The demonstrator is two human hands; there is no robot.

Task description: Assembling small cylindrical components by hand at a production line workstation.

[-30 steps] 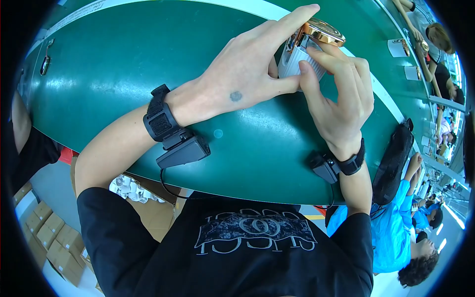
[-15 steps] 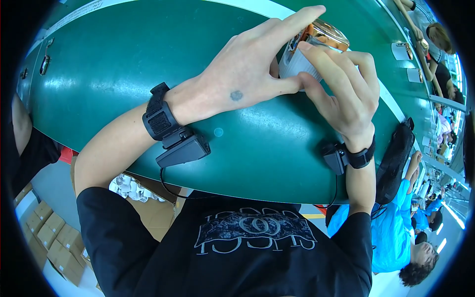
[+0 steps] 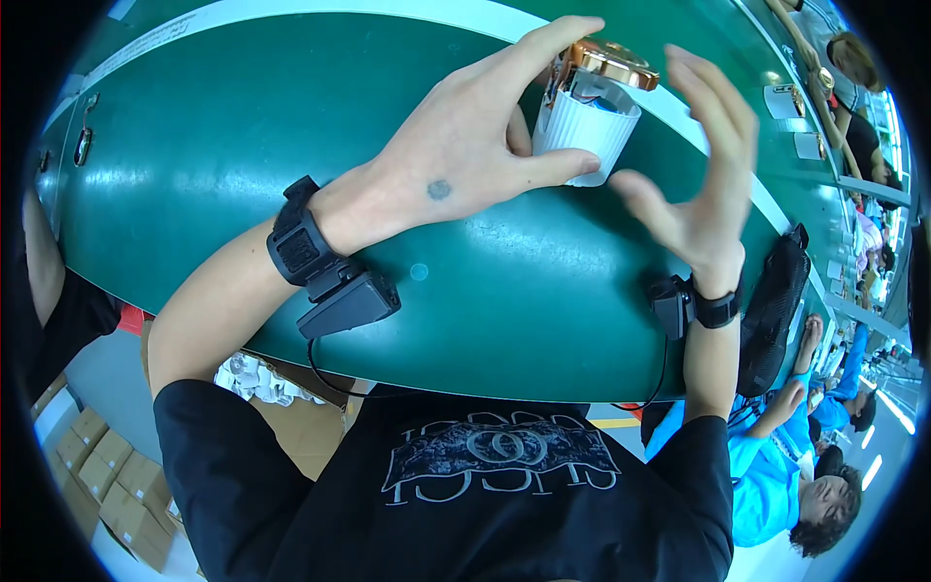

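Green table [image 3: 242,175] fills the view, and at its far edge stands the white ribbed plastic cup with a copper-coloured metal top [image 3: 587,116]. Left hand [image 3: 465,165] clamps it steady, thumb and fingers around it; right hand [image 3: 698,184] hovers just beside, fingers spread, grasping nothing.

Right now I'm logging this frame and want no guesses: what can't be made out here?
All in the head view:
- The near side of the white ribbed housing: covered by the left hand.
- What sits under the copper-coloured part inside the housing: too small, partly hidden by the left forefinger.
- The open right hand: its palm side faces away.
- Small white items far along the green table: too small, bent at the rim.
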